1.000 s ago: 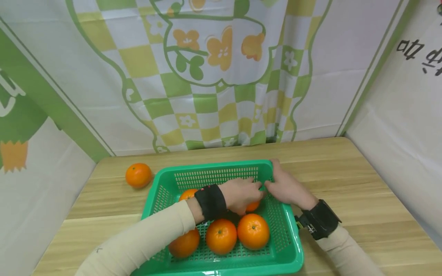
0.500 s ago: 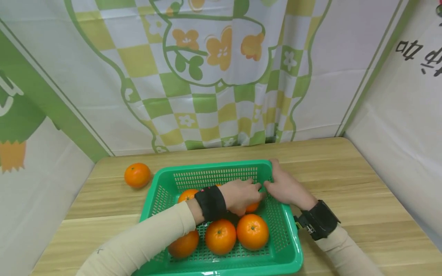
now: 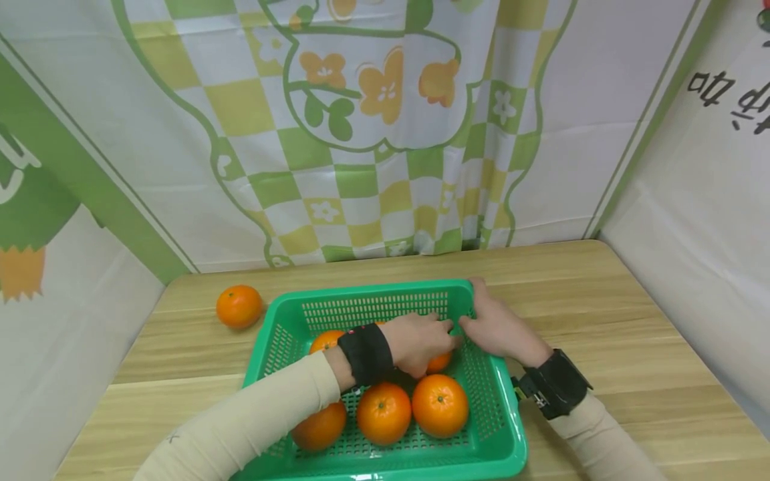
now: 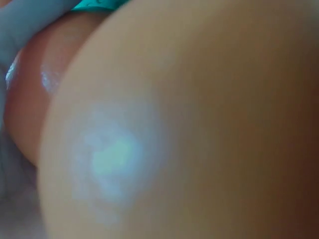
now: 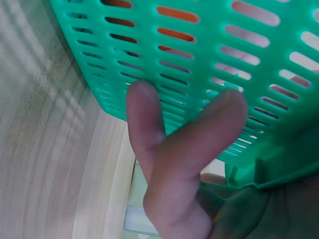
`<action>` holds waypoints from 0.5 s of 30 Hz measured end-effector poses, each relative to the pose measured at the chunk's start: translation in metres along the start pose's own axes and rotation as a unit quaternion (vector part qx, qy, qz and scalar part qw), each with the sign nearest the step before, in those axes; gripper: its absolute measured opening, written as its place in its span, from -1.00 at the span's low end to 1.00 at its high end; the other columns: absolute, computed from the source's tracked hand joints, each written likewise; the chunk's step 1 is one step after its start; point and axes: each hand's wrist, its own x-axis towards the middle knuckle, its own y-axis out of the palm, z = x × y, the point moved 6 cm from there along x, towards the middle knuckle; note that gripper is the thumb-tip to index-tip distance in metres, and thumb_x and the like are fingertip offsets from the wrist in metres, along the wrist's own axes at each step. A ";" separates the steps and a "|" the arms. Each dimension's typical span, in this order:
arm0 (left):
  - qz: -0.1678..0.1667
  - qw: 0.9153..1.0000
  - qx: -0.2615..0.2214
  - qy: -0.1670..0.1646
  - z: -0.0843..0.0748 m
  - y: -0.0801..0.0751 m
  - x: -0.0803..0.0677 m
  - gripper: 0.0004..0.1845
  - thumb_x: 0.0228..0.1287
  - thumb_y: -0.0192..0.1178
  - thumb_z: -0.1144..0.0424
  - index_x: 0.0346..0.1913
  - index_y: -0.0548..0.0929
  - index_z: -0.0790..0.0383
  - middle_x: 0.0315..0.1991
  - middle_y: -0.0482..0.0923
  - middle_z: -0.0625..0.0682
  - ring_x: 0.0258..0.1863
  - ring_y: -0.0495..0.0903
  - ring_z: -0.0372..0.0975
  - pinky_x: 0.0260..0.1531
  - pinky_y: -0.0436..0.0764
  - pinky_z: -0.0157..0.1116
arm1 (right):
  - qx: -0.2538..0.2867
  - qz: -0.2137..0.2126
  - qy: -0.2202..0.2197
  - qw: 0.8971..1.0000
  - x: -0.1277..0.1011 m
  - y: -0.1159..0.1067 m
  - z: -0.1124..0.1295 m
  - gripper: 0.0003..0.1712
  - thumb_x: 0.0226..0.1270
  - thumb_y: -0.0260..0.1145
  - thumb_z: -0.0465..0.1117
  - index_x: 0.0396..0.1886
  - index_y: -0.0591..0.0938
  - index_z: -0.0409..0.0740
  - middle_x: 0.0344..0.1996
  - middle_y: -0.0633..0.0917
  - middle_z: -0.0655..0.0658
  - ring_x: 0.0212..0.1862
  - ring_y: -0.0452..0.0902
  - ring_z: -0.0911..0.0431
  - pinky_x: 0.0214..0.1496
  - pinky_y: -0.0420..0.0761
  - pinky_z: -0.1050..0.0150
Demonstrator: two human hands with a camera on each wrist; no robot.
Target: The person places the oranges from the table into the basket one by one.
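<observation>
A green slotted plastic basket [image 3: 519, 434] stands on the table with several oranges inside. My left hand [image 3: 420, 342] reaches over its back right part and holds an orange [image 3: 440, 363], mostly hidden beneath the hand. In the left wrist view, fingers lie along that orange [image 4: 35, 84], while a nearer orange [image 4: 189, 114] fills most of the picture. With my right hand [image 3: 504, 326] I grip the basket's back right corner, thumb inside the rim. The right wrist view shows fingers [image 5: 174, 184] against the outside of the slotted wall [image 5: 144, 45].
One orange [image 3: 239, 306] lies on the wooden table [image 3: 619, 347] to the left of the basket. Two oranges, a middle one [image 3: 383, 413] and a right one [image 3: 440, 405], sit at the basket's front. Behind the table hangs a checked curtain [image 3: 373, 180].
</observation>
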 end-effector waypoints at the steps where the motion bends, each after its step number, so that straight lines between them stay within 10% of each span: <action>1: -0.001 1.000 0.002 0.000 0.000 0.000 0.000 -0.30 0.23 0.50 0.06 0.45 0.52 -0.16 0.35 0.58 -0.04 0.18 0.64 -0.15 -0.02 0.80 -0.22 | 0.000 0.000 0.001 1.000 0.000 0.000 0.000 -0.16 0.55 0.12 -0.27 0.63 -0.09 -0.33 -0.04 0.65 -0.42 -0.33 0.63 0.00 -0.36 0.70 0.22; 15: 0.005 1.000 -0.006 -0.016 0.004 -0.004 -0.002 -0.10 0.14 0.57 -0.12 0.54 0.43 -0.13 0.54 0.41 0.06 0.49 0.47 -0.02 0.30 0.71 -0.04 | 0.002 -0.001 -0.007 1.000 0.001 0.001 -0.002 -0.18 0.55 0.10 -0.29 0.61 -0.07 -0.37 0.10 0.62 -0.51 -0.23 0.67 -0.01 -0.27 0.76 0.19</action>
